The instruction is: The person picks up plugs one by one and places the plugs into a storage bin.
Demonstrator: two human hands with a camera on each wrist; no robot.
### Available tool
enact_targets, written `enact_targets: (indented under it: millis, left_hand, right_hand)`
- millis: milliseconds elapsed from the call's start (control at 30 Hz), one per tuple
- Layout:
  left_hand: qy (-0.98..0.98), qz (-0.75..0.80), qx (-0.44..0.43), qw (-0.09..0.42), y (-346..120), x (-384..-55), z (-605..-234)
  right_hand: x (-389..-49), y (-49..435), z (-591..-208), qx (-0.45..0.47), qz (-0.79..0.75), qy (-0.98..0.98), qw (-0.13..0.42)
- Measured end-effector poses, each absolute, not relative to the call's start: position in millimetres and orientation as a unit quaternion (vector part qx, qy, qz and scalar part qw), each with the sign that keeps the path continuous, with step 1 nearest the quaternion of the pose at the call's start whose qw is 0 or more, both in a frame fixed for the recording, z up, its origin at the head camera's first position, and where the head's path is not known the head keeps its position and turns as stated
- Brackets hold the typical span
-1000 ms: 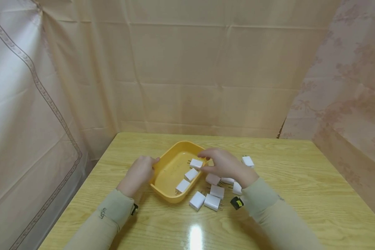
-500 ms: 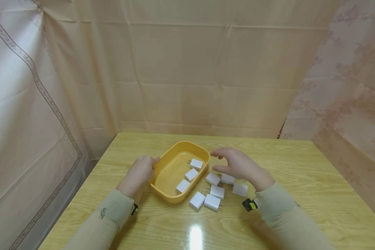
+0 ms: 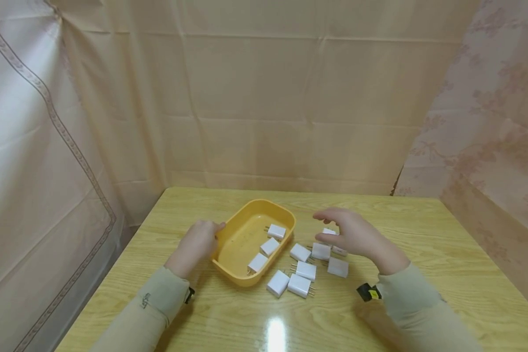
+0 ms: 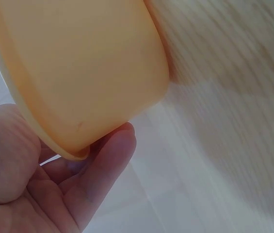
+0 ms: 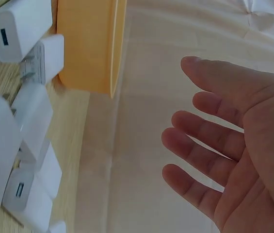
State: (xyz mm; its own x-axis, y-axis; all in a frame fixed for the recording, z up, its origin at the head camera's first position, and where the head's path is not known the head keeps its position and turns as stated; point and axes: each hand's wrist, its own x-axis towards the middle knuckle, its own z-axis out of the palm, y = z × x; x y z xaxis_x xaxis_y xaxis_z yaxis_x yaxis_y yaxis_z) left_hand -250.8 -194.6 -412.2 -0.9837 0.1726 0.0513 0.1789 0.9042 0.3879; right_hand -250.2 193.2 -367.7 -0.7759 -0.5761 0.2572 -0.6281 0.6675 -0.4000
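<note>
On wood-grain table [image 3: 229, 318], left hand [image 3: 196, 247] grips rim of yellow rounded plastic tray [image 3: 242, 237]; three white blocky plug adapters [image 3: 257, 262] inside. Right hand [image 3: 356, 237], fingers parted, holding nothing, hovers near loose white adapters [image 3: 298, 284] beside tray; fine marking [image 5: 31, 66] on one, illegible.

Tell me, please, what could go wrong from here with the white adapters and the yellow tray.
The loose adapters lie crowded together, so the right hand might nudge neighbours when picking one up. The left hand grips the tray at one side, so a tug could slide the three adapters inside it.
</note>
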Motion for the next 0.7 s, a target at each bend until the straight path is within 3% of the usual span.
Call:
enact_targets:
  millis: [700]
  left_hand:
    - [-0.975,-0.207,-0.086,0.003,-195,-251,-412]
  right_hand:
    - [-236,229,-372,0.302,0.231,-0.92,0.092]
